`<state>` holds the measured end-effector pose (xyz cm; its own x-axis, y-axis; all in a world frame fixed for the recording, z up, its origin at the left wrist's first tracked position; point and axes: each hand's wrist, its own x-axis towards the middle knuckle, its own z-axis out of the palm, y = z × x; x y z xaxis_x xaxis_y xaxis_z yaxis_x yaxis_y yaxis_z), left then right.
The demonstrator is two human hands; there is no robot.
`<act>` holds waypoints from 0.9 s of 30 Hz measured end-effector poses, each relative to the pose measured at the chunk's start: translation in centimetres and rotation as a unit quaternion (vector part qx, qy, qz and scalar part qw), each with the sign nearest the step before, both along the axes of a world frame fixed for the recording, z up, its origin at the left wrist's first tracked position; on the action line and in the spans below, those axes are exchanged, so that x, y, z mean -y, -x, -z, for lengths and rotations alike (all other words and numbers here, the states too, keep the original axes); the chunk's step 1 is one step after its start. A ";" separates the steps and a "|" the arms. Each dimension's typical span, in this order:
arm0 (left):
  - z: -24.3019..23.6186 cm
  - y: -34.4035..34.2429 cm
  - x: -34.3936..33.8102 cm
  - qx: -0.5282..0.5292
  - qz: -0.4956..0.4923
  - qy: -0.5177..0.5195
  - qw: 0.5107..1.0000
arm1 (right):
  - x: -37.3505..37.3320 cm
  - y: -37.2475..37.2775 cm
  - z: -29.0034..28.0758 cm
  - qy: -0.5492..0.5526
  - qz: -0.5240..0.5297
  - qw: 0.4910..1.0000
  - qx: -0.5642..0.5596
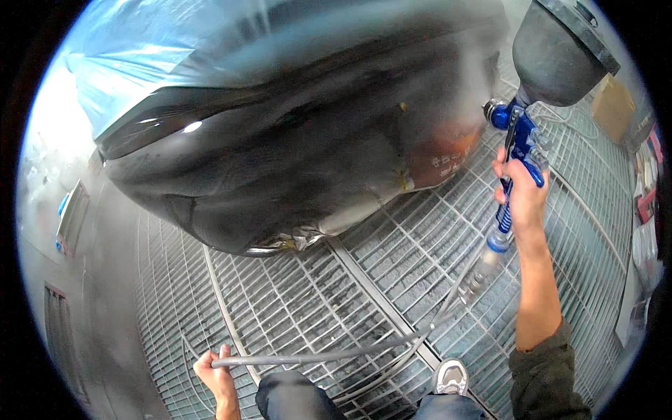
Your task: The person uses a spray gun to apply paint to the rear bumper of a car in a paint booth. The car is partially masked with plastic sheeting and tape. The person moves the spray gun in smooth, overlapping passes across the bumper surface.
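Note:
My right hand (523,192) grips a blue spray gun (516,136) upright at the right, fingers around its handle. A dark grey cup (558,52) sits on top, and a clear fitting (483,269) hangs below the handle. The nozzle faces a dark curved vehicle panel (294,147), where pale mist shows near a reddish patch (444,150). My left hand (215,374) is closed on a grey hose (315,357) at the lower left. Blue plastic sheeting (140,63) covers the upper part of the vehicle, and crumpled silver foil (308,234) lines the panel's bottom edge.
Metal floor grating (392,259) spans the ground below, with my legs and a shoe (450,378) at the bottom. A brown board (610,108) and cluttered items (644,196) stand at the right edge. A pale rectangular object (70,217) is at the left wall.

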<state>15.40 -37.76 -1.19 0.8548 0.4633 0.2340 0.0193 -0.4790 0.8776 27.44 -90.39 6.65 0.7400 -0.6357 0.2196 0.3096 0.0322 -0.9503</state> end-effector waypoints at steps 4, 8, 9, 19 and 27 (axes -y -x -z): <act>-0.3 0.3 -1.2 -0.004 0.002 0.031 0.999 | -4.6 1.7 -2.3 -0.045 -0.193 0.979 -0.047; -0.4 0.2 -2.6 0.003 -0.001 0.071 0.997 | -10.6 3.1 -4.3 -0.065 -0.293 0.950 -0.086; -0.7 0.2 -3.1 0.002 -0.005 0.070 0.997 | -11.8 3.4 -4.9 -0.066 -0.317 0.941 -0.093; -9.7 4.7 -8.1 -0.100 -0.057 0.095 0.989 | -21.1 0.1 -13.6 -0.064 -0.568 0.813 -0.111; -20.1 10.0 -0.1 -0.263 -0.077 -0.002 0.962 | -10.9 0.0 -17.6 -0.042 -0.417 0.893 -0.161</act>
<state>5.40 -37.66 18.87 0.7761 0.5945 -0.2106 0.5320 -0.4378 0.7248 27.49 -79.52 24.28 0.9801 0.1631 -0.1135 -0.1454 0.1996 -0.9690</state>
